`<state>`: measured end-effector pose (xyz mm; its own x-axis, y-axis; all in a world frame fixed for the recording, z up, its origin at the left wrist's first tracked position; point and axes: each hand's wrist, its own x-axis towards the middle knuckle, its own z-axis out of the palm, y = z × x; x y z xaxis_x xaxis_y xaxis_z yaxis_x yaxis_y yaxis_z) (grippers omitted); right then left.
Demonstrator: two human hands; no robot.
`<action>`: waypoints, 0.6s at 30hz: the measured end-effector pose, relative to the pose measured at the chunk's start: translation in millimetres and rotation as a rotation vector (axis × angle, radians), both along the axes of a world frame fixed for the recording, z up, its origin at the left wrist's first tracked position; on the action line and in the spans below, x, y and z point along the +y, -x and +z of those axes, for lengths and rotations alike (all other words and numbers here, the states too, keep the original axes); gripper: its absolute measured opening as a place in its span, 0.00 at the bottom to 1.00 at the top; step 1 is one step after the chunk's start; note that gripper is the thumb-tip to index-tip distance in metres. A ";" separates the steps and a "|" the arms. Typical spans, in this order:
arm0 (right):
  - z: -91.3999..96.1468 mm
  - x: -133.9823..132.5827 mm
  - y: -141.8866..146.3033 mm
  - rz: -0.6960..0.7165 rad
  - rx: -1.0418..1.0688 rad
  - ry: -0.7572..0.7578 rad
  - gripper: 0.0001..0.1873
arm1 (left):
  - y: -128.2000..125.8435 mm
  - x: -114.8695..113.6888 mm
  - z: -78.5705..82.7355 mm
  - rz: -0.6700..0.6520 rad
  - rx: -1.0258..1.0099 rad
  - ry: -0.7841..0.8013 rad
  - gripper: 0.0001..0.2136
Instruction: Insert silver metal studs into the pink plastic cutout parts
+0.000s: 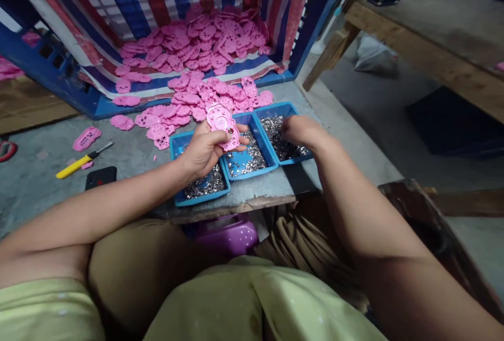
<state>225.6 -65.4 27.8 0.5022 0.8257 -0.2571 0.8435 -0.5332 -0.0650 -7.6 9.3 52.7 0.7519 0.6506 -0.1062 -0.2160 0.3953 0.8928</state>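
Your shirt [220, 304] fills bottom-center, left hand [203, 148] is clamped on the pink piece [221, 120], hold it steady; can't tell right hand [301, 130] grip.

Dim light leaves small glints on the purple plastic [236, 237].

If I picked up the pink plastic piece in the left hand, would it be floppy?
Probably stiff: the pink plastic piece looks unbent in the left hand. It's likely light, since it seems thin. Its shiny face might feel slippery.
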 end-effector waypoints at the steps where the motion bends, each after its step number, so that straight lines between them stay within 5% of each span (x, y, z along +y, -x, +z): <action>1: -3.4 1.0 -0.7 0.016 0.017 0.109 0.15 | 0.0 0.0 -1.1 0.001 0.000 0.013 0.28; 5: -13.8 6.0 5.8 0.050 0.010 0.166 0.18 | 0.0 -1.3 -2.9 0.008 0.002 0.035 0.25; 12: 0.5 -2.3 -3.1 0.068 -0.013 0.075 0.12 | 0.6 -3.7 -5.2 -0.027 0.015 0.039 0.26; 18: 4.2 -5.4 -16.1 -0.052 0.047 -0.135 0.04 | -1.3 -5.1 -8.8 -0.045 0.040 0.043 0.32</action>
